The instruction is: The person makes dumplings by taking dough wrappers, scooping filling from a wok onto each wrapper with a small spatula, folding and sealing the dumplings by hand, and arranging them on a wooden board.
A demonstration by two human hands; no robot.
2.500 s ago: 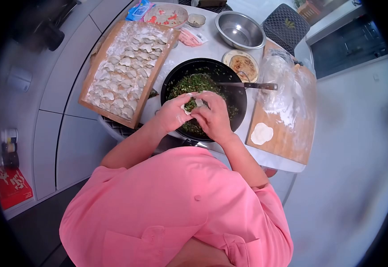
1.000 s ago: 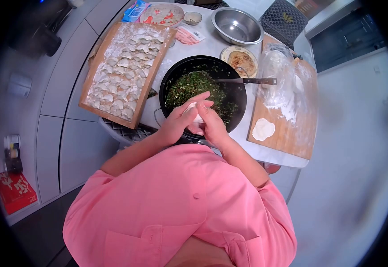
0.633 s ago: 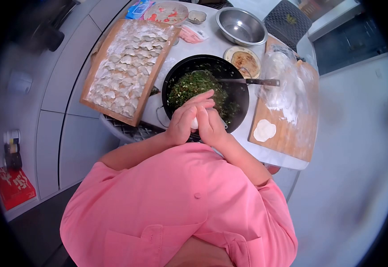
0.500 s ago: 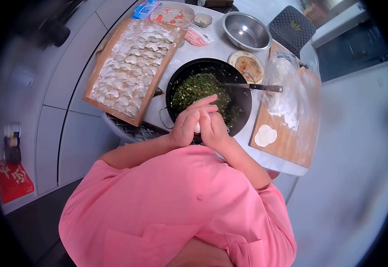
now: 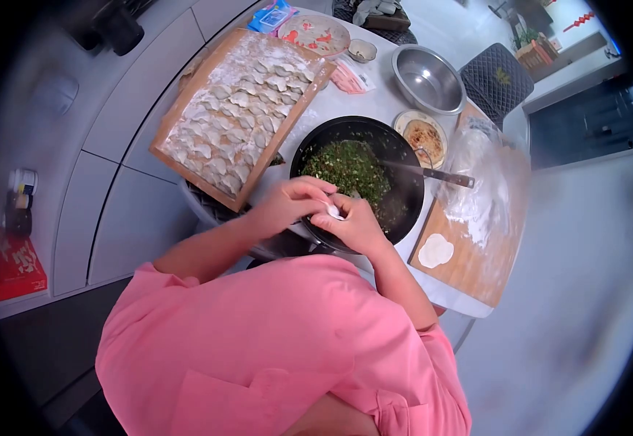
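Between my hands, over the near rim of a black pan, is a small white dumpling. My right hand is closed around it from the right. My left hand comes in from the left, its thumb and fingers pinched at the dumpling's edge. Chopped green filling lies in the pan, and a dark-handled utensil leans across its right rim. The dumpling's underside is hidden by my fingers.
A floured wooden board with rows of dumplings stands at left. On the right, another board carries dough wrappers and a plastic bag. A steel bowl and a plate with a flatbread sit behind the pan.
My hands, pressed together before, have come partly apart, showing more of the dumpling. My left hand now pinches its edge. The whole view has shifted slightly.
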